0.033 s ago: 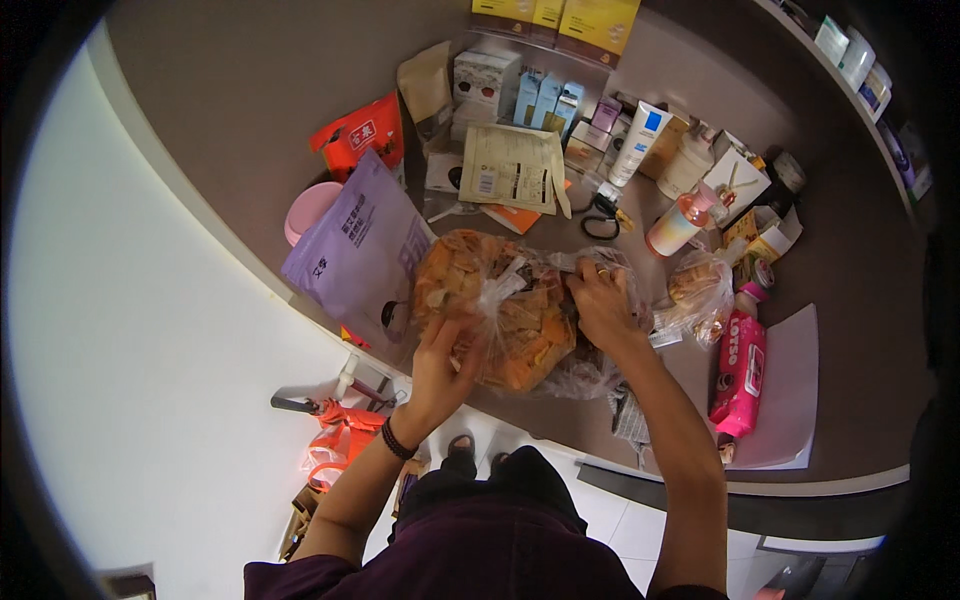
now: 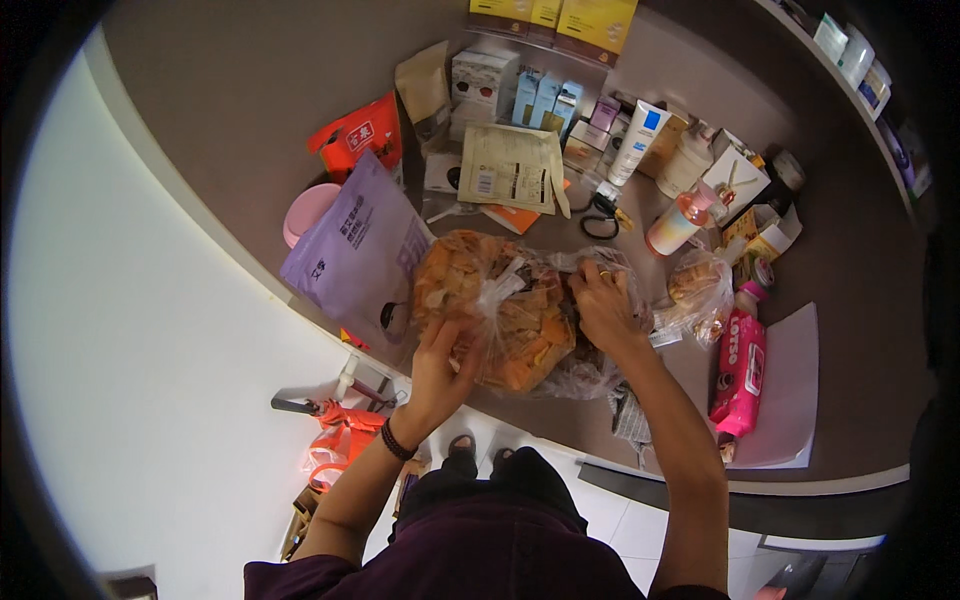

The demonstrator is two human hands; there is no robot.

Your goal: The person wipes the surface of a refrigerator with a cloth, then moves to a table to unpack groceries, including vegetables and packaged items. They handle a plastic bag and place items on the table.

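Note:
A tied clear plastic bag of orange-brown dried slices [image 2: 535, 335] lies near the counter's front edge. My left hand [image 2: 445, 360] grips its near left side with bent fingers. Right beside it is a second clear plastic bag [image 2: 615, 262] with darker contents that I cannot make out. My right hand [image 2: 603, 305], a ring on one finger, is closed on the top of this second bag; its fingertips are partly hidden. A purple pouch [image 2: 355, 250] leans just left of the first bag.
Behind the bags lie a flat beige packet [image 2: 510, 165] and black-handled scissors [image 2: 601, 218]. A pink-orange bottle [image 2: 680, 222], a white tube [image 2: 637, 142] and several boxes stand farther back. To the right are a small clear bag [image 2: 700, 290] and a pink wipes pack [image 2: 740, 370].

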